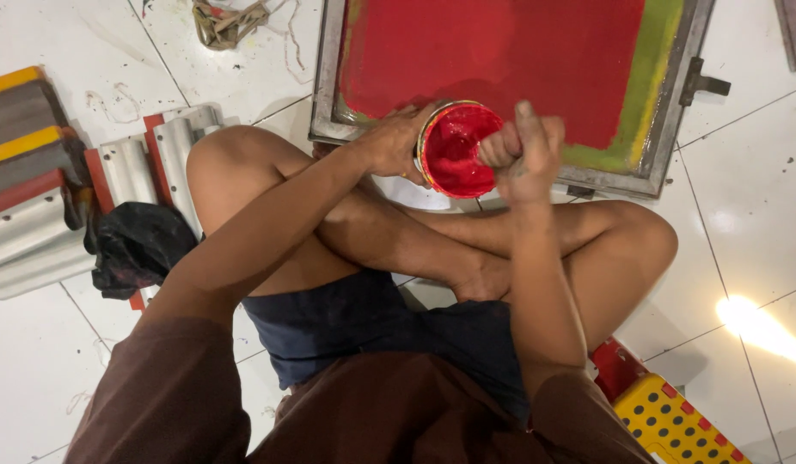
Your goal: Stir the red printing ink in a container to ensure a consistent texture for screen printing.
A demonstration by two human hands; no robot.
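My left hand (394, 142) grips the side of a round tub of red ink (454, 155), tilted toward me above my crossed legs. At the tub's right rim my right hand (523, 150) is closed in a fist; whatever it holds inside the tub is hidden by the fingers. Just beyond the tub lies a metal-framed printing screen (669, 129) on the floor, its mesh covered in red ink with a green strip along the right side.
Several squeegees with metal and coloured handles (37, 198) lie on the white tiled floor at left, beside a black cloth (136, 245). A tangle of string (230, 21) sits at the top. A yellow and red plastic stool (673, 421) is under me at lower right.
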